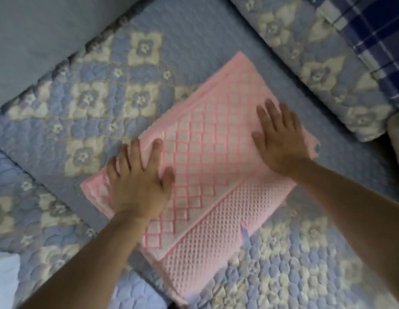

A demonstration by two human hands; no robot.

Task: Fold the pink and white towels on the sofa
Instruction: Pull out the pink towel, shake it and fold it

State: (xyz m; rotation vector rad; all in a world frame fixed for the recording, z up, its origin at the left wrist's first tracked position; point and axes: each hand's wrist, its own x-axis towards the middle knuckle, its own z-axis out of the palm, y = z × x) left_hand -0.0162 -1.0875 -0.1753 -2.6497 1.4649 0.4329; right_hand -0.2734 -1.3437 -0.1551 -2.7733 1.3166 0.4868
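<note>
On the quilted blue sofa cover (176, 54), a folded pink towel (212, 134) lies flat and aslant across the middle of the seat, its checked face up and a waffle-weave band running along its near edge. Both of the person's hands lie palm down on it, fingers straight and spread: the left hand (138, 181) presses the towel's left edge, the right hand (281, 141) presses near its right corner. Along the seat's far right edge rests a matching floral bolster (310, 70), with blue plaid fabric (377, 36) lying over it in the far right corner. White cloth (4, 277) shows at the near left edge.
</note>
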